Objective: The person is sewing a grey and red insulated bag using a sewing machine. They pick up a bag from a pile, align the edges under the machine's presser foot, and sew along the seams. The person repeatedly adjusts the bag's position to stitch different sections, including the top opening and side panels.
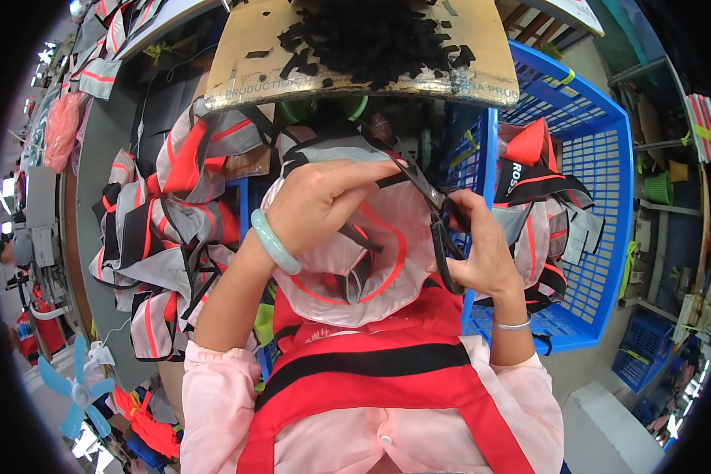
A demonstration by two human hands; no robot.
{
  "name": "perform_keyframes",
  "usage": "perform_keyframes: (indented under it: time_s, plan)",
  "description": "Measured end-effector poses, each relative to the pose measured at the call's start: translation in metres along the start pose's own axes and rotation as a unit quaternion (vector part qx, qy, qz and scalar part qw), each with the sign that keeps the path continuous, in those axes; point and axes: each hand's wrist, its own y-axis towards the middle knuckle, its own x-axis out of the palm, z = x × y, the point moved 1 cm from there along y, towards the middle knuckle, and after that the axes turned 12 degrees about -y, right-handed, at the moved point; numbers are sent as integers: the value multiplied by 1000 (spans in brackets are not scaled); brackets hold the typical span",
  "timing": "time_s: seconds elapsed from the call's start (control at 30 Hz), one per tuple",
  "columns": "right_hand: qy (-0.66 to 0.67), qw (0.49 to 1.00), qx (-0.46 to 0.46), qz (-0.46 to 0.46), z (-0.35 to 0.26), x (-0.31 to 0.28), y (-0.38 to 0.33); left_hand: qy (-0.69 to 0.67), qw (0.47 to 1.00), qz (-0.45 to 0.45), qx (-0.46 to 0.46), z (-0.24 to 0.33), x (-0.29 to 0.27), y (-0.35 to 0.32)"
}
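Observation:
A pale grey fabric piece with neon orange trim and black edging (308, 276) lies spread over my lap. My left hand (324, 201), with a green bangle at the wrist, is closed on its far edge, index finger stretched toward the scissor blades. My right hand (482, 249) grips black-handled scissors (438, 229), with fingers and thumb at the handle loops. The blades point up and left to the fabric edge beside my left fingertips. Whether they are apart or together I cannot tell.
Ahead is a cardboard-covered board (245, 59) with a heap of black fabric scraps (371, 39). A blue plastic basket (608, 205) on my right contains similar sewn pieces (533, 229). More grey-and-orange pieces (166, 229) are piled on my left. A small blue fan (79, 391) stands lower left.

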Motion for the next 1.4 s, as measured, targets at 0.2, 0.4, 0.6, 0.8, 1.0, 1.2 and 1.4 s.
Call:
perform_keyframes:
  time_s: [0.2, 0.4, 0.6, 0.8, 1.0, 1.2, 1.4]
  plan:
    - [63, 996, 65, -27, 5, 7, -5, 40, 999, 0, 19, 0, 2, 1]
    - [40, 994, 81, -55, 4, -5, -10, 14, 998, -32, -44, 4, -2, 3]
    - [-74, 982, 140, 102, 32, -38, 41, -3, 999, 36, -28, 8, -7, 1]
    - [-359, 915, 108, 148, 61, -72, 175, 41, 989, 141, -22, 37, -42, 11]
    - [-91, 971, -155, 155, -11, -39, 190, 91, 987, 127, 21, 45, -89, 38]
    - [388, 908, -54, -148, -66, 8, 176, 120, 991, 62, -13, 33, -141, 71]
    - [357, 933, -28, -35, -70, 23, 195, 131, 988, 50, -69, 21, -154, 101]
